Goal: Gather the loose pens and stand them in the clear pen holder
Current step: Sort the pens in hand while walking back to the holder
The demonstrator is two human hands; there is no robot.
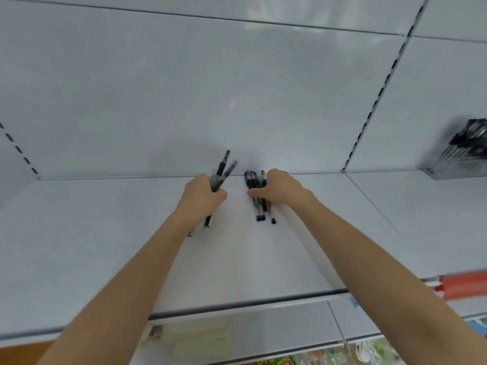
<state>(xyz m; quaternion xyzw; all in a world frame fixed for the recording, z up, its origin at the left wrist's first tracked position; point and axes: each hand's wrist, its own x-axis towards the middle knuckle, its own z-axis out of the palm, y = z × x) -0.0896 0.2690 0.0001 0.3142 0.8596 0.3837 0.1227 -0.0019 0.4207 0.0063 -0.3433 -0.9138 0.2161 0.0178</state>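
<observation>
Both hands' fingers clamp pens (259, 196) on white shelf (105, 246); left hand (203, 196), right hand (279, 187).

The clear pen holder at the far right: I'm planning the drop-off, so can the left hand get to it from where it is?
Probably not directly. The left hand, gripping a bundle of pens, sits left of the right hand, whose arm lies between it and the clear pen holder on the neighbouring shelf section.

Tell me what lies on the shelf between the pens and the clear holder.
Nothing visible does. The left hand grips one bunch of pens; the right hand rests on a second bunch lying flat. From there to the holder at far right, the shelf shows only a panel seam.
</observation>
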